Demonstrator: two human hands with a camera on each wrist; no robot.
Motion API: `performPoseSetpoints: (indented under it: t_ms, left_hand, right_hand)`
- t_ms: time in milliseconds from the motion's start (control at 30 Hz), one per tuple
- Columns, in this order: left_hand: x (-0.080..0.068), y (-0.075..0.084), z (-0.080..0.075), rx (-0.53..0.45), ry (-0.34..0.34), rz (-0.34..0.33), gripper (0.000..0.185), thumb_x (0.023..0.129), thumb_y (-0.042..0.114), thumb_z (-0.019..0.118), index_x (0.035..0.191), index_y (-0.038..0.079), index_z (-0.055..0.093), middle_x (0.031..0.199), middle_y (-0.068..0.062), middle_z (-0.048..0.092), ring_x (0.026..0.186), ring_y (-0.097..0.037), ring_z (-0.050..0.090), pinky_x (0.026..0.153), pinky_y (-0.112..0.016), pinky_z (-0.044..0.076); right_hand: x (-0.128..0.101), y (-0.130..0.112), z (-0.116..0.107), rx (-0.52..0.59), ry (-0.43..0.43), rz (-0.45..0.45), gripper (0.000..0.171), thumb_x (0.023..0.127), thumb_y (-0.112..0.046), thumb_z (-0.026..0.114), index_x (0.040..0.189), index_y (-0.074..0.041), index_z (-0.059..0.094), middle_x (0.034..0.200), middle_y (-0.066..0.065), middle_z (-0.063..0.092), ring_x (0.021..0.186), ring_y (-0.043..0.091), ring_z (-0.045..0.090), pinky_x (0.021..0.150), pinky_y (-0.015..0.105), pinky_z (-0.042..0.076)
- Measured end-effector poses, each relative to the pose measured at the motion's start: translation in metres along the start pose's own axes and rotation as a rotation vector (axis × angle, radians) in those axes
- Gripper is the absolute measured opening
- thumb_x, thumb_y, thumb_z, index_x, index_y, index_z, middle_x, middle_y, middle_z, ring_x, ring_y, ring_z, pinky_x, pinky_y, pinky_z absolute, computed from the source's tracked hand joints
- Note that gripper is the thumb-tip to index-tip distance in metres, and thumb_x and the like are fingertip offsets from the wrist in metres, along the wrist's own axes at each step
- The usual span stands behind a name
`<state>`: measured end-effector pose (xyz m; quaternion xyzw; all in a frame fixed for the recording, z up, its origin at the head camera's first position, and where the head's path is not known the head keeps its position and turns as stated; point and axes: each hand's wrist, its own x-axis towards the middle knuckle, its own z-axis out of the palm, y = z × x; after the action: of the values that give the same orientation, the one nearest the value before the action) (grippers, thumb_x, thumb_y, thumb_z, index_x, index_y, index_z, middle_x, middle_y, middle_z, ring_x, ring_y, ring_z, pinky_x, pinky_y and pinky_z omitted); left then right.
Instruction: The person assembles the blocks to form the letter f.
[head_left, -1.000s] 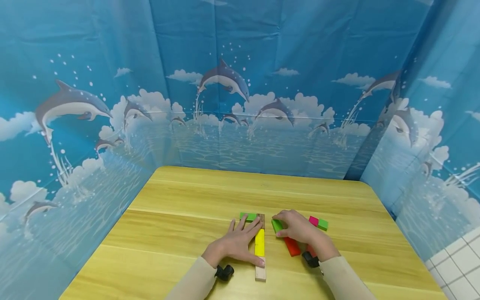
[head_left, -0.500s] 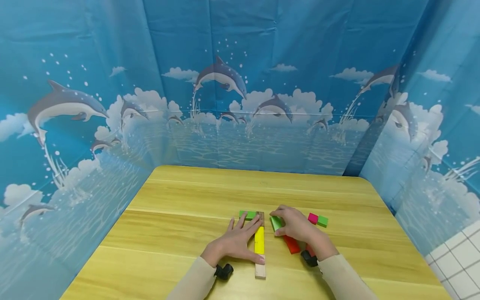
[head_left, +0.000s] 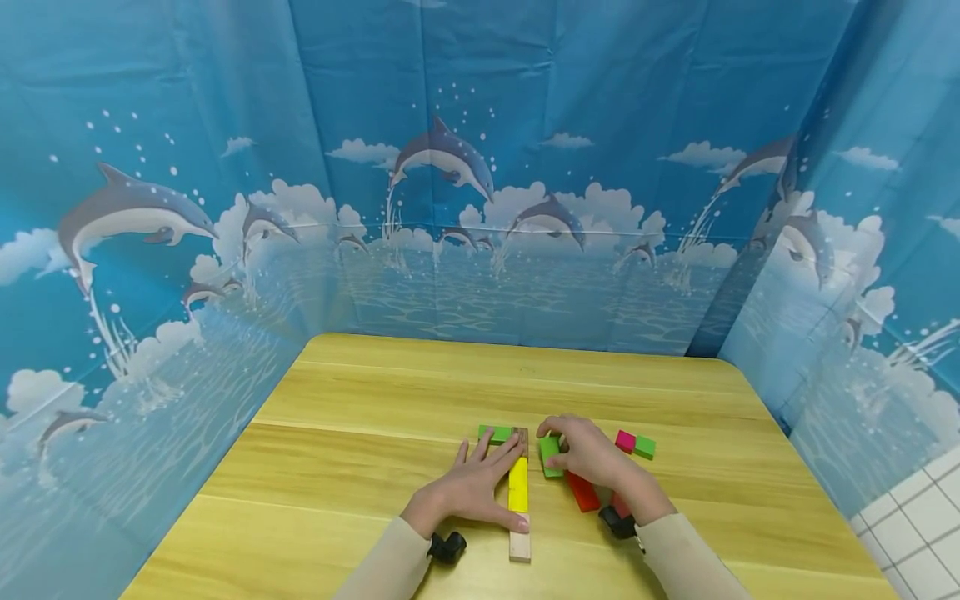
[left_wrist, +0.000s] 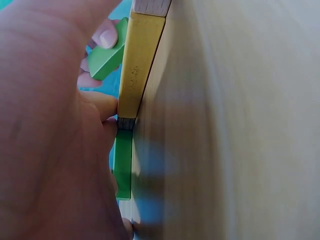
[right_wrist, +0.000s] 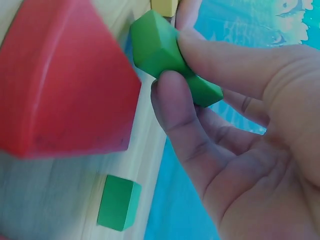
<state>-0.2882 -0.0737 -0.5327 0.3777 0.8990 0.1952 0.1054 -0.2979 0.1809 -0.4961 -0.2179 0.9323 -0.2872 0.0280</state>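
My left hand point(head_left: 480, 483) lies flat on the wooden table point(head_left: 360, 450), its straight fingers pressing against a long wooden strip point(head_left: 520, 543) that carries a yellow block point(head_left: 518, 495) point(left_wrist: 135, 70) and a green block point(head_left: 496, 433) point(left_wrist: 122, 162) at its far end. My right hand point(head_left: 588, 454) pinches a bright green block point(head_left: 551, 457) point(right_wrist: 157, 50) between thumb point(right_wrist: 185, 130) and fingers, just right of the strip. A red block point(head_left: 582, 492) point(right_wrist: 60, 85) lies beside that hand.
A pink block point(head_left: 626, 441) and a small green block point(head_left: 645, 447) point(right_wrist: 118, 202) sit to the right of my right hand. Blue dolphin-print curtains enclose the table on three sides. Black wrist mounts point(head_left: 448, 547) sit at both cuffs.
My right hand has lifted the bright green block off the red one and turned it, moving it slightly left toward the strip. The left hand has stayed put.
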Motion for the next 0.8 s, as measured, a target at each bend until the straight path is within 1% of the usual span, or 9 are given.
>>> performPoseSetpoints:
  t_ms: [100, 200, 267, 367, 467, 567, 633, 800]
  left_hand:
    - [0.0, 0.001, -0.001, 0.001, 0.003, 0.001, 0.115, 0.078, 0.083, 0.059, 0.164, 0.028, 0.007, 0.169, 0.007, -0.001, 0.153, -0.033, -0.009, 0.113, -0.07, 0.001]
    - [0.0, 0.002, -0.002, -0.003, 0.005, 0.003, 0.115, 0.078, 0.083, 0.06, 0.164, 0.028, 0.007, 0.169, 0.007, -0.001, 0.153, -0.033, -0.01, 0.113, -0.07, 0.0]
    - [0.0, 0.002, -0.002, -0.005, 0.005, 0.004, 0.115, 0.078, 0.082, 0.06, 0.164, 0.028, 0.007, 0.169, 0.007, -0.001, 0.153, -0.033, -0.01, 0.113, -0.07, 0.0]
    - [0.0, 0.002, -0.003, -0.01, 0.004, 0.0, 0.115, 0.078, 0.082, 0.06, 0.164, 0.028, 0.007, 0.169, 0.007, -0.001, 0.153, -0.032, -0.01, 0.113, -0.07, 0.0]
    - [0.0, 0.002, -0.002, -0.007, 0.004, -0.001, 0.115, 0.078, 0.083, 0.06, 0.164, 0.028, 0.007, 0.169, 0.007, -0.001, 0.153, -0.032, -0.01, 0.114, -0.07, 0.0]
    - [0.0, 0.003, -0.002, -0.003, 0.003, -0.001, 0.114, 0.078, 0.083, 0.059, 0.164, 0.028, 0.007, 0.169, 0.007, -0.001, 0.153, -0.033, -0.009, 0.114, -0.069, 0.0]
    - [-0.001, 0.003, -0.001, -0.005, -0.003, -0.004, 0.114, 0.079, 0.082, 0.06, 0.164, 0.028, 0.006, 0.169, 0.007, -0.001, 0.153, -0.033, -0.01, 0.114, -0.069, 0.0]
    - [-0.001, 0.004, -0.001, -0.007, -0.011, -0.007, 0.113, 0.079, 0.082, 0.059, 0.164, 0.03, 0.006, 0.169, 0.005, -0.004, 0.153, -0.032, -0.011, 0.114, -0.068, -0.001]
  right_hand:
    - [0.001, 0.001, 0.0, 0.028, 0.009, 0.011, 0.035, 0.088, -0.014, 0.08, 0.121, -0.016, 0.069, 0.109, 0.002, 0.066, 0.086, 0.015, 0.061, 0.073, 0.033, 0.056]
    - [0.002, 0.001, 0.0, 0.051, 0.03, 0.026, 0.036, 0.09, -0.014, 0.078, 0.125, -0.018, 0.069, 0.116, 0.004, 0.067, 0.091, 0.017, 0.062, 0.074, 0.034, 0.056]
    - [0.002, 0.0, 0.0, 0.065, 0.053, 0.043, 0.035, 0.09, -0.013, 0.078, 0.124, -0.018, 0.07, 0.118, 0.005, 0.067, 0.093, 0.019, 0.063, 0.074, 0.035, 0.056]
    - [0.003, 0.0, 0.002, 0.076, 0.103, 0.089, 0.032, 0.09, -0.012, 0.078, 0.12, -0.017, 0.071, 0.117, 0.007, 0.067, 0.094, 0.022, 0.063, 0.072, 0.035, 0.056]
    - [0.003, 0.0, 0.004, 0.085, 0.161, 0.143, 0.028, 0.089, -0.013, 0.079, 0.116, -0.015, 0.071, 0.111, 0.009, 0.068, 0.089, 0.021, 0.062, 0.068, 0.033, 0.055]
    - [0.004, 0.001, 0.007, 0.101, 0.208, 0.185, 0.026, 0.088, -0.013, 0.08, 0.112, -0.013, 0.071, 0.104, 0.008, 0.067, 0.08, 0.019, 0.06, 0.062, 0.032, 0.053]
    - [0.003, 0.002, 0.008, 0.121, 0.226, 0.202, 0.025, 0.087, -0.012, 0.081, 0.11, -0.011, 0.071, 0.099, 0.007, 0.066, 0.073, 0.018, 0.058, 0.059, 0.031, 0.051]
    - [0.002, 0.004, 0.01, 0.163, 0.255, 0.247, 0.026, 0.087, -0.013, 0.081, 0.109, -0.008, 0.07, 0.09, 0.005, 0.064, 0.066, 0.017, 0.058, 0.057, 0.031, 0.05]
